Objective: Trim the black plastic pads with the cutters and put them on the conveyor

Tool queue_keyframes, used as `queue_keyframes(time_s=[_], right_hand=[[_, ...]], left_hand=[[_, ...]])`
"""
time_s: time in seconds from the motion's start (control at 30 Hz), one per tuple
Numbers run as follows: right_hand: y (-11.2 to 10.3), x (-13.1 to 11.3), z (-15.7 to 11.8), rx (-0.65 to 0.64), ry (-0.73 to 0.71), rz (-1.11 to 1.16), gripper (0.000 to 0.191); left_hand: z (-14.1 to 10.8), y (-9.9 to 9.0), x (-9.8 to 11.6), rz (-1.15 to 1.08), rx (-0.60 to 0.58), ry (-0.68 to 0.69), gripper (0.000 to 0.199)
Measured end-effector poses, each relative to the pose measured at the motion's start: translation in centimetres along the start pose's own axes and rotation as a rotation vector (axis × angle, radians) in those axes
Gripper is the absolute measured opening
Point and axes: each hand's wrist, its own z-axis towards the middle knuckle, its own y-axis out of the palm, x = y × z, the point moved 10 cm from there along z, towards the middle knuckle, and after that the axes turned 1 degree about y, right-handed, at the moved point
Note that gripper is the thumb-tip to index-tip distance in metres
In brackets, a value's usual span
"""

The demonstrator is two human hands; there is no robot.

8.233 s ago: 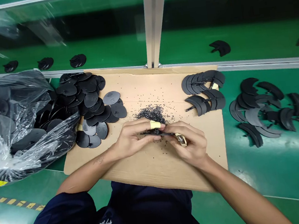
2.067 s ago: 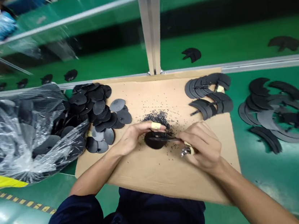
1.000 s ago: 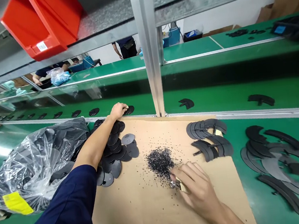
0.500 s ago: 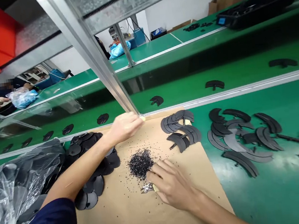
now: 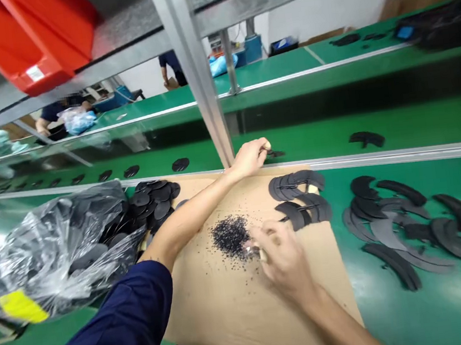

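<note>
My left hand (image 5: 250, 157) reaches over the far edge of the cardboard sheet (image 5: 213, 309), its fingers closed round the stem of a dark part (image 5: 277, 154) above the green belt. Whether it grips that part is hard to tell. My right hand (image 5: 282, 253), blurred, is closed on small metal cutters (image 5: 249, 251) beside a pile of tiny black bits (image 5: 229, 235). Fan-shaped black parts (image 5: 297, 185) lie on the cardboard beyond my right hand. Round black discs (image 5: 154, 201) are heaped to the left, beside my left forearm.
A clear plastic bag (image 5: 66, 243) of discs lies at left. Curved black pieces (image 5: 388, 226) lie on the green table at right. A metal post (image 5: 197, 76) rises behind my left hand. Red bins (image 5: 38, 45) sit overhead. Black parts dot the belt (image 5: 313, 129); people are beyond.
The view has turned left. My left hand has moved right from the post's foot to over the belt's near edge. My right hand stays by the black pile with the cutters.
</note>
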Motion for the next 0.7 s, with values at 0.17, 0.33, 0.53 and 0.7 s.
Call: queue_keyframes(time_s=[0.17, 0.33, 0.53, 0.7], right_hand=[[-1.1, 2.0, -0.1, 0.170, 0.070, -0.048, 0.064], [1.8, 0.4, 0.2, -0.084, -0.061, 0.163, 0.031], [3.0, 1.3, 0.1, -0.099, 0.155, 0.325, 0.013], [2.8, 3.6, 0.0, -0.037, 0.401, 0.383, 0.015]], left_hand=[[-11.0, -1.9, 1.5, -0.260, -0.169, 0.073, 0.015], [-20.8, -1.7, 0.2, -0.538, -0.346, 0.034, 0.015], [-21.8, -7.9, -10.3, 0.260, -0.014, -0.231, 0.014], [-20.8, -8.6, -15.5, 0.400, -0.107, -0.398, 0.019]])
